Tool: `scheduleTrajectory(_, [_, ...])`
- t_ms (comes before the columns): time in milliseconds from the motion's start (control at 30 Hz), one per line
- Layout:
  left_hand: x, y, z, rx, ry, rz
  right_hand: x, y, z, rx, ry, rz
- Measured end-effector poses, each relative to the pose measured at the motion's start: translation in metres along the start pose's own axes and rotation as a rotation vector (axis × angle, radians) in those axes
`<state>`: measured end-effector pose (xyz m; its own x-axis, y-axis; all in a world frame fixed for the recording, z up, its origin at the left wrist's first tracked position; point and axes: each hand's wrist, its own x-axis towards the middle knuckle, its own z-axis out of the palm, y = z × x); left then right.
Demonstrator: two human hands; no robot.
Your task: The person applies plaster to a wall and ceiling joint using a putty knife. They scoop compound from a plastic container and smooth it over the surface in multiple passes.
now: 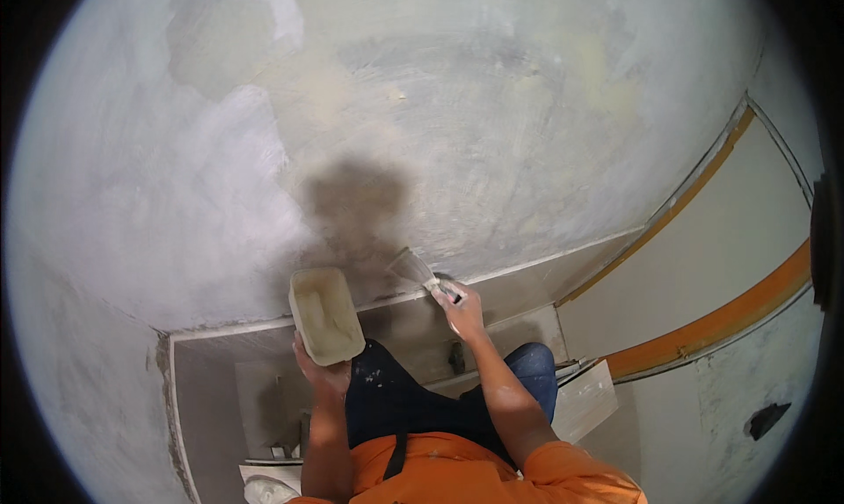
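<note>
My left hand [322, 369] is closed around the lower left side of a rectangular cream plastic tub [340, 356]. Pale filler coats the inside of the tub, which is tilted so that its opening shows. My right hand [462, 311] grips the handle of a putty knife [411, 267]. The wide blade points up and left towards the plaster wall [483, 152], to the right of the tub. Whether the blade touches the wall I cannot tell. White smears mark the fingers of my right hand.
Grey and whitish patches cover the wall, with a dark shadow across it. A narrow ledge [519, 267] runs along its lower edge. To the right stands a white panel [712, 231] with orange-brown trim. A pale board [589, 402] lies beside my right leg. A dark hole [767, 421] shows at lower right.
</note>
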<state>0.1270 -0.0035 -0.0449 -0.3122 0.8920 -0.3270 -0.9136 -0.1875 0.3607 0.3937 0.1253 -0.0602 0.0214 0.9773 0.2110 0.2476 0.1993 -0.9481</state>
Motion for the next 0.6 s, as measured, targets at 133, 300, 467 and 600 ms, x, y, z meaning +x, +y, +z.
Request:
scheduleTrajectory(133, [-0.002,0.007,0.000,-0.025,-0.011,0.014,0.028,0.034,0.016,-0.092,0.090,-0.002])
scheduleTrajectory(300, [0.005,0.012,-0.008,-0.038,-0.067,0.045,-0.006,0.142,-0.012,-0.413,0.103,0.258])
scheduleTrajectory(467, [0.006,0.017,-0.014,-0.072,-0.009,0.088,-0.052,0.138,-0.013,-0.323,0.177,0.258])
scheduleTrajectory(600, [0.014,0.018,-0.030,-0.077,-0.033,0.035,-0.050,0.010,0.029,-0.155,-0.011,0.018])
